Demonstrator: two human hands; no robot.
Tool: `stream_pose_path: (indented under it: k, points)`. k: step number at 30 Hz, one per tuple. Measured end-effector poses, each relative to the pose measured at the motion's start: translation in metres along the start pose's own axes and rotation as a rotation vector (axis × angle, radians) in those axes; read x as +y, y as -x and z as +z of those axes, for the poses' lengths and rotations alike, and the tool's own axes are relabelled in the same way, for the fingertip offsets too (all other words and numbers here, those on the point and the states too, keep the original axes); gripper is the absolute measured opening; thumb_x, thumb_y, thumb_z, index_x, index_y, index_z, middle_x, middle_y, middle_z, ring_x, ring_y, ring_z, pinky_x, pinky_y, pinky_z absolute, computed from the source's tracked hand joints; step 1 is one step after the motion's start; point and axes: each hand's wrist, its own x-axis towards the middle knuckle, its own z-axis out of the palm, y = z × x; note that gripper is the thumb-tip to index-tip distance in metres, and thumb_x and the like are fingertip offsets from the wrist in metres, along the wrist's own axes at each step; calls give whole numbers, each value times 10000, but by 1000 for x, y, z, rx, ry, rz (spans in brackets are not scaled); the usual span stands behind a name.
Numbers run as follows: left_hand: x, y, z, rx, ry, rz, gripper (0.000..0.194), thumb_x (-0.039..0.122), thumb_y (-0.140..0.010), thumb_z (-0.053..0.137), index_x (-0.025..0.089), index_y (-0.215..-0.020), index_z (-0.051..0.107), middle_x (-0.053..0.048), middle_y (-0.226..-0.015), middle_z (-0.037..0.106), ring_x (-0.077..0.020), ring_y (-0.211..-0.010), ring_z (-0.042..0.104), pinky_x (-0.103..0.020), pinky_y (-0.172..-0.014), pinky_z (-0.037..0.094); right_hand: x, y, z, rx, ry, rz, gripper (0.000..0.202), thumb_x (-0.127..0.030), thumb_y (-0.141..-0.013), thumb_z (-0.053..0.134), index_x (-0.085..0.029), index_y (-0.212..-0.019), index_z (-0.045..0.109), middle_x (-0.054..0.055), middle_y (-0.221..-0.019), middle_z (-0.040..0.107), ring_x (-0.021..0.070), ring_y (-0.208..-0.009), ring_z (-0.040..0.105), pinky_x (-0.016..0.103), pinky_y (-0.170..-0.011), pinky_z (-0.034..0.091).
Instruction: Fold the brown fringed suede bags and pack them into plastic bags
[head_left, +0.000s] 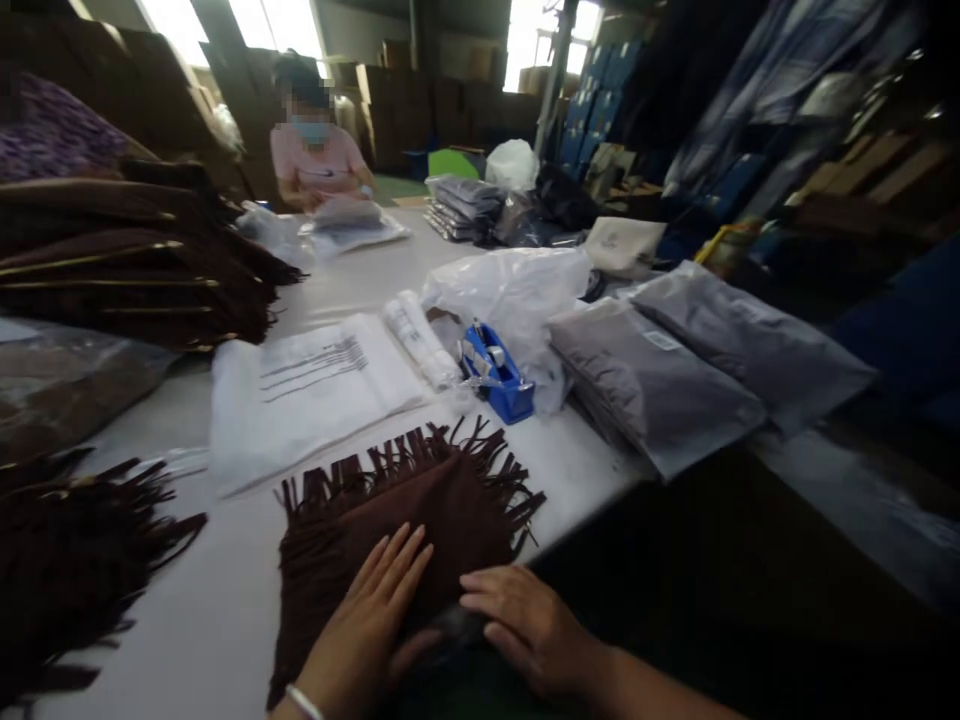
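A dark brown fringed cloth item (450, 510) lies on the white table (180, 600) near its front edge, its fringe spread along the far and right sides. My left hand (375, 610) rests flat on it with the fingers stretched out. At the item's lower right edge is my right hand (532, 625), its fingers apart and slightly bent, the fingertips at the cloth. Nothing shows in either hand. Beyond the cloth are a stack of white printed plastic bags (315, 385) and a blue tape dispenser (499, 375).
Brown fringed goods are piled (112, 260) at the left, with more (82, 570) below. Packed grey bags (660, 370) lie at the right beside crumpled clear plastic (517, 290). A masked person (319, 160) sits across the table; another person's patterned sleeve (60, 130) shows far left.
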Motion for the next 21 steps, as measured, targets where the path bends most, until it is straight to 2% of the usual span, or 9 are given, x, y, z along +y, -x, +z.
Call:
stream_pose_path:
  k: [3, 6, 9, 13, 16, 19, 21]
  points:
    - [13, -20, 2, -70, 18, 112, 658, 344, -833, 544, 218, -1424, 285, -72, -1455, 352, -253, -1313, 368, -388, -1039, 407, 4, 23, 8, 136, -275, 281, 304, -282, -947, 396, -199, -1132, 623, 64, -1078, 676, 165, -995, 619, 317, -909, 478]
    - [23, -33, 10, -130, 29, 129, 624, 280, -837, 504, 190, -1419, 299, -105, -1449, 346, -260, -1302, 381, -395, -1028, 416, 5, 28, 17, 111, -563, 520, 313, -333, -929, 420, -190, -1090, 648, 59, -956, 703, 173, -809, 668, 300, -744, 534]
    - [28, -39, 19, -133, 38, 91, 611, 163, -802, 478, 160, -1397, 337, -140, -1433, 362, -279, -1289, 394, -430, -1008, 431, 7, 21, 20, 97, -761, 660, 334, -343, -896, 451, -165, -1116, 628, 75, -948, 700, 176, -729, 671, 268, -596, 528]
    - [30, -41, 26, -87, 58, 93, 659, 22, -752, 408, 165, -1391, 336, -135, -1384, 446, -252, -1243, 461, -392, -980, 461, 14, 12, 23, 92, -972, 751, 367, -346, -839, 510, -134, -1121, 608, 98, -950, 682, 192, -768, 676, 233, -529, 504]
    - [27, -40, 20, 0, 100, 117, 698, 39, -792, 380, 167, -1449, 184, -119, -1349, 499, -211, -1199, 515, -333, -972, 471, 21, 3, 30, 110, -1258, 791, 432, -408, -811, 540, -95, -1107, 572, 131, -959, 668, 214, -750, 681, 244, -505, 504]
    - [24, -37, 8, 67, 119, 89, 700, 78, -839, 378, 171, -1467, 83, -113, -1346, 505, -191, -1205, 510, -308, -985, 458, 25, -15, 36, 222, -1464, 756, 417, -370, -844, 480, -80, -1136, 541, 167, -1047, 652, 205, -804, 676, 298, -636, 532]
    - [23, -35, 2, 91, 128, 73, 682, 89, -853, 383, 177, -1467, 99, -104, -1362, 488, -185, -1223, 492, -302, -1002, 437, 26, -31, 37, 303, -1430, 687, 413, -330, -880, 384, -78, -1165, 542, 173, -1110, 638, 208, -917, 652, 346, -771, 524]
